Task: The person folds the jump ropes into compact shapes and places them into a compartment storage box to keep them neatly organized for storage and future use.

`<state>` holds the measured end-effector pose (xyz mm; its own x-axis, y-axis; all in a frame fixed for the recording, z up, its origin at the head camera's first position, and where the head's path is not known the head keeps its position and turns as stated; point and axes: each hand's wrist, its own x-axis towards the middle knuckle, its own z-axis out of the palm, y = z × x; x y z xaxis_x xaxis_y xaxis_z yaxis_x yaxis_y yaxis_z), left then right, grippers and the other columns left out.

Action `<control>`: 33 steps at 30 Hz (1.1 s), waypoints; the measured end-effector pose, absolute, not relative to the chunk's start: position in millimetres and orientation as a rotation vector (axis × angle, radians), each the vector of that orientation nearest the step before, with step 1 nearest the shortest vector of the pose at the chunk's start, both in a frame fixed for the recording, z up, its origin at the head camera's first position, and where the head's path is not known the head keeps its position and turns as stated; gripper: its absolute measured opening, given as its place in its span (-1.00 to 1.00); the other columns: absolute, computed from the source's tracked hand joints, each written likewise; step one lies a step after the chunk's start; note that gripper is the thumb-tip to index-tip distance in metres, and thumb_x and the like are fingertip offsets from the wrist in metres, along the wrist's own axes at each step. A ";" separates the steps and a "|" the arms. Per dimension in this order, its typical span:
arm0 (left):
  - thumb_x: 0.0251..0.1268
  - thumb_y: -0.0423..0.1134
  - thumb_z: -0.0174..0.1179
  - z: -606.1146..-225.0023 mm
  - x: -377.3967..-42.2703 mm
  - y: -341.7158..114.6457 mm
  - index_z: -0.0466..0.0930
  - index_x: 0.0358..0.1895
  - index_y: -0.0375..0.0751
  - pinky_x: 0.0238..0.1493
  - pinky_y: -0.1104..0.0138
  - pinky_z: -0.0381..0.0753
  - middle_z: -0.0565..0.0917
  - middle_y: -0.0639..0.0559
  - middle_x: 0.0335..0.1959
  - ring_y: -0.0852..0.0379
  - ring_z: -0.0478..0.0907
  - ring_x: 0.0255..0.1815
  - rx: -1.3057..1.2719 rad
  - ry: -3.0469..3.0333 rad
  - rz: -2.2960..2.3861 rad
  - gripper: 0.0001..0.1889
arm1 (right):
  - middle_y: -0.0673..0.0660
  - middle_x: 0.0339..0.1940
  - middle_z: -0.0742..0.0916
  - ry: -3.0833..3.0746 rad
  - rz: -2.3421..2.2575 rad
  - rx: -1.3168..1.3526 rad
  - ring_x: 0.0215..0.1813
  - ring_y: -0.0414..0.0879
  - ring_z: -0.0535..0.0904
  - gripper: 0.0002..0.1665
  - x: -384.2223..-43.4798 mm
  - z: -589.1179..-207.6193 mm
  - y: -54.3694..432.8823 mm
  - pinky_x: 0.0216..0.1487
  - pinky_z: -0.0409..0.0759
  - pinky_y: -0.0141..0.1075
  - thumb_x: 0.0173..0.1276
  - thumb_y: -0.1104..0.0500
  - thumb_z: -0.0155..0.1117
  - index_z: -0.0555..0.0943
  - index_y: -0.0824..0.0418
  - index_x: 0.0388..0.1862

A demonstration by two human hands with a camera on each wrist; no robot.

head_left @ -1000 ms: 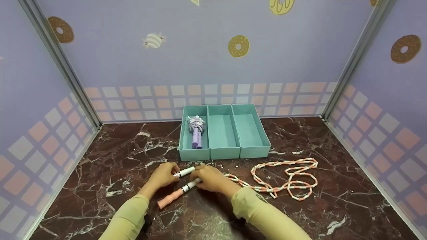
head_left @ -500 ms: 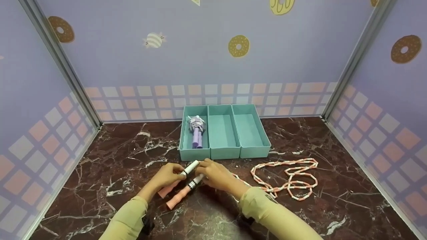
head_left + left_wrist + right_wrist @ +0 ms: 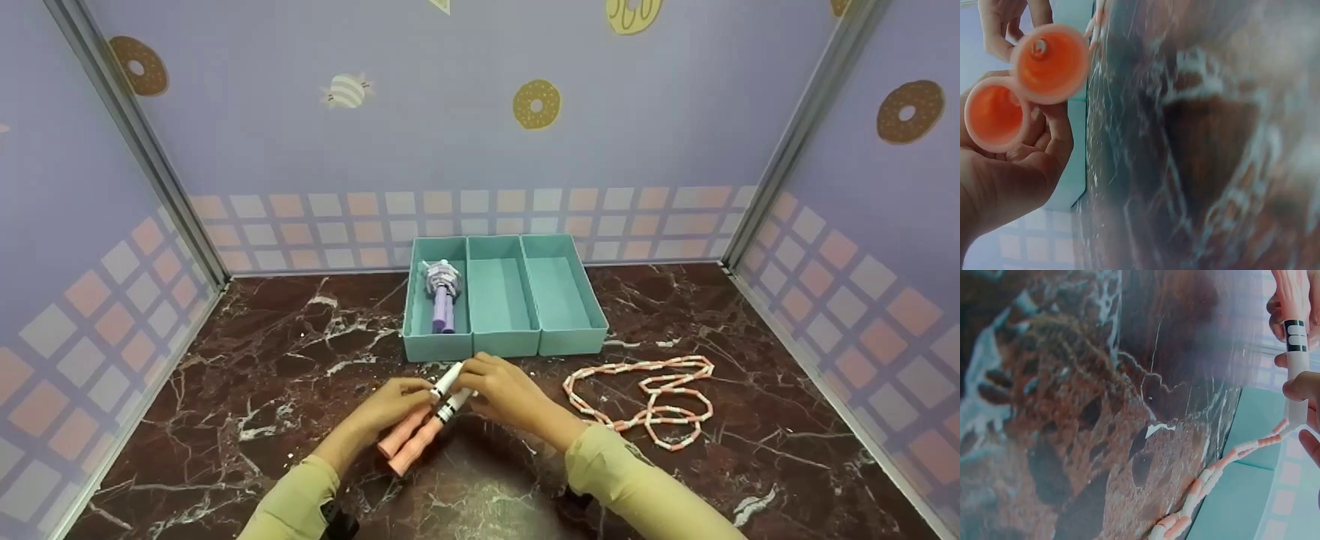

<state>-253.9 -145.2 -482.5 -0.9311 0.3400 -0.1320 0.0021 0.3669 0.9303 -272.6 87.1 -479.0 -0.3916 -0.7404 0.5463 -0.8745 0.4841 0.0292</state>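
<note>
Two orange-and-white jump rope handles, each with a black-marked band, lie side by side between my hands. My left hand [image 3: 390, 406] holds the left handle [image 3: 405, 431] near its band. My right hand [image 3: 510, 391] pinches the white end of the right handle [image 3: 418, 448], thumb across it in the right wrist view. The hollow orange ends face the left wrist camera, one handle [image 3: 995, 115] close against the other [image 3: 1053, 64]. From the white end, the orange-and-white beaded cord [image 3: 1199, 489] hangs down; its loops [image 3: 679, 411] lie on the table at right.
Behind the hands stands a teal three-compartment box [image 3: 506, 345]. Its left compartment holds a bundled purple-and-white jump rope [image 3: 442, 296]. The dark marbled table [image 3: 750, 480] is enclosed by patterned walls [image 3: 480, 150] at the back and both sides.
Both hands have moved slightly right with the handles. The left handle has swung parallel to the right one, and the two have come together. Part of the cord near the right hand has shifted.
</note>
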 end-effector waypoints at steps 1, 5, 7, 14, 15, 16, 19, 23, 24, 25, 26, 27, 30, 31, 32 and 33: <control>0.31 -0.27 0.13 -482.8 -252.9 -144.1 0.66 -0.08 -0.42 -0.41 0.53 0.43 0.62 0.16 -0.39 0.32 0.43 -0.44 0.304 2.314 1.595 -0.72 | -0.07 -0.23 0.70 -2.231 0.365 1.334 -0.18 -0.15 0.53 -0.68 -271.8 -478.4 87.9 -0.16 0.57 -0.37 -0.04 0.26 0.53 0.69 0.04 -0.26; 0.37 -0.24 0.10 -483.7 -249.5 -140.6 0.63 -0.06 -0.43 -0.38 0.54 0.44 0.62 0.17 -0.37 0.33 0.45 -0.40 0.323 2.228 1.634 -0.71 | -0.07 -0.23 0.69 -2.208 0.375 1.325 -0.18 -0.16 0.52 -0.70 -268.3 -477.6 90.2 -0.15 0.56 -0.36 -0.01 0.26 0.51 0.67 0.02 -0.27; 0.40 -0.24 0.07 -483.9 -247.8 -140.1 0.60 -0.02 -0.43 -0.38 0.52 0.55 0.65 0.13 -0.38 0.32 0.53 -0.41 0.306 2.138 1.673 -0.70 | -0.07 -0.23 0.69 -2.198 0.380 1.314 -0.17 -0.16 0.53 -0.70 -267.1 -478.0 91.2 -0.14 0.56 -0.35 0.00 0.26 0.51 0.66 0.02 -0.27; 0.52 -0.20 -0.03 -483.1 -240.8 -139.2 0.47 0.12 -0.34 -0.40 0.36 0.73 0.75 -0.07 -0.31 0.13 0.73 -0.41 0.245 1.777 1.793 -0.69 | -0.07 -0.19 0.70 -2.206 0.386 1.270 -0.13 -0.15 0.54 -0.69 -264.2 -477.9 94.4 -0.09 0.57 -0.33 0.00 0.26 0.51 0.65 0.01 -0.26; 0.52 -0.19 -0.02 -482.9 -239.9 -138.7 0.46 0.10 -0.34 -0.38 0.36 0.74 0.76 -0.08 -0.30 0.13 0.73 -0.40 0.246 1.749 1.796 -0.70 | -0.07 -0.19 0.70 -2.209 0.382 1.265 -0.13 -0.16 0.54 -0.69 -263.9 -477.5 94.7 -0.10 0.57 -0.33 0.00 0.25 0.51 0.64 0.01 -0.26; 0.51 -0.18 0.00 -482.8 -238.8 -138.0 0.45 0.08 -0.33 -0.36 0.35 0.75 0.76 -0.09 -0.29 0.13 0.74 -0.39 0.246 1.722 1.801 -0.71 | -0.07 -0.19 0.69 -2.212 0.378 1.261 -0.13 -0.16 0.54 -0.69 -263.6 -477.2 95.0 -0.10 0.57 -0.34 0.00 0.25 0.50 0.64 0.01 -0.27; 0.50 -0.16 0.04 -483.1 -236.5 -135.9 0.40 0.09 -0.31 -0.35 0.36 0.74 0.75 -0.09 -0.27 0.13 0.73 -0.39 0.249 1.653 1.801 -0.70 | -0.07 -0.21 0.69 -2.213 0.363 1.253 -0.14 -0.16 0.53 -0.69 -263.0 -476.2 95.3 -0.13 0.54 -0.34 0.00 0.25 0.49 0.64 0.00 -0.28; 0.48 -0.20 0.08 -484.6 -233.8 -133.2 0.33 0.22 -0.37 -0.34 0.39 0.73 0.75 -0.07 -0.24 0.16 0.72 -0.38 0.263 1.601 1.798 -0.60 | -0.07 -0.23 0.68 -2.195 0.361 1.248 -0.17 -0.16 0.52 -0.71 -262.7 -477.6 96.2 -0.18 0.51 -0.34 -0.01 0.27 0.47 0.64 -0.01 -0.30; 0.47 -0.22 0.09 -485.1 -233.3 -132.6 0.32 0.25 -0.39 -0.34 0.39 0.73 0.75 -0.07 -0.24 0.16 0.72 -0.38 0.268 1.595 1.798 -0.57 | -0.07 -0.23 0.68 -2.188 0.361 1.245 -0.18 -0.16 0.52 -0.71 -262.6 -478.1 96.5 -0.20 0.50 -0.34 -0.01 0.27 0.46 0.63 -0.01 -0.30; 0.46 -0.24 0.10 -485.5 -232.9 -132.1 0.30 0.28 -0.41 -0.34 0.39 0.73 0.76 -0.06 -0.23 0.16 0.72 -0.37 0.273 1.591 1.800 -0.55 | -0.07 -0.24 0.68 -2.183 0.363 1.241 -0.18 -0.16 0.52 -0.70 -262.5 -478.6 96.8 -0.21 0.50 -0.34 -0.01 0.28 0.46 0.63 0.00 -0.30; 0.44 -0.26 0.11 -485.7 -232.4 -131.5 0.29 0.29 -0.42 -0.33 0.39 0.73 0.76 -0.06 -0.23 0.16 0.72 -0.37 0.277 1.588 1.802 -0.54 | -0.07 -0.25 0.68 -2.175 0.364 1.236 -0.19 -0.16 0.52 -0.70 -262.5 -479.1 97.0 -0.22 0.50 -0.34 -0.02 0.29 0.45 0.63 0.00 -0.31; 0.43 -0.28 0.12 -486.2 -232.1 -131.1 0.29 0.29 -0.43 -0.33 0.38 0.74 0.76 -0.06 -0.22 0.16 0.73 -0.35 0.284 1.586 1.804 -0.53 | -0.07 -0.25 0.68 -2.169 0.363 1.231 -0.20 -0.16 0.52 -0.70 -262.5 -479.4 97.3 -0.23 0.49 -0.34 -0.03 0.29 0.45 0.63 0.00 -0.31; 0.38 -0.34 0.15 -487.0 -231.4 -129.9 0.28 0.31 -0.43 -0.31 0.36 0.74 0.76 -0.07 -0.18 0.14 0.73 -0.33 0.296 1.574 1.815 -0.50 | -0.07 -0.26 0.67 -2.172 0.359 1.218 -0.21 -0.16 0.51 -0.69 -262.2 -480.2 98.0 -0.24 0.50 -0.35 -0.04 0.30 0.44 0.63 0.01 -0.31; 0.37 -0.35 0.15 -487.1 -231.0 -129.4 0.28 0.32 -0.43 -0.31 0.36 0.74 0.76 -0.08 -0.17 0.14 0.73 -0.32 0.299 1.569 1.818 -0.49 | -0.07 -0.26 0.67 -2.174 0.357 1.215 -0.21 -0.16 0.51 -0.69 -262.1 -480.5 98.3 -0.24 0.50 -0.35 -0.04 0.30 0.44 0.63 0.01 -0.31; 0.36 -0.37 0.15 -487.2 -230.5 -128.9 0.27 0.33 -0.43 -0.30 0.35 0.74 0.76 -0.08 -0.16 0.14 0.73 -0.31 0.300 1.562 1.820 -0.48 | -0.07 -0.26 0.67 -2.174 0.356 1.214 -0.21 -0.16 0.51 -0.69 -262.0 -481.1 98.7 -0.23 0.51 -0.35 -0.04 0.30 0.44 0.63 0.02 -0.30; 0.36 -0.38 0.15 -486.8 -230.1 -128.5 0.26 0.34 -0.44 -0.30 0.35 0.74 0.76 -0.08 -0.16 0.14 0.73 -0.31 0.300 1.556 1.822 -0.47 | -0.07 -0.26 0.68 -2.176 0.357 1.214 -0.21 -0.16 0.51 -0.69 -262.0 -481.1 98.9 -0.22 0.51 -0.35 -0.04 0.30 0.44 0.63 0.02 -0.30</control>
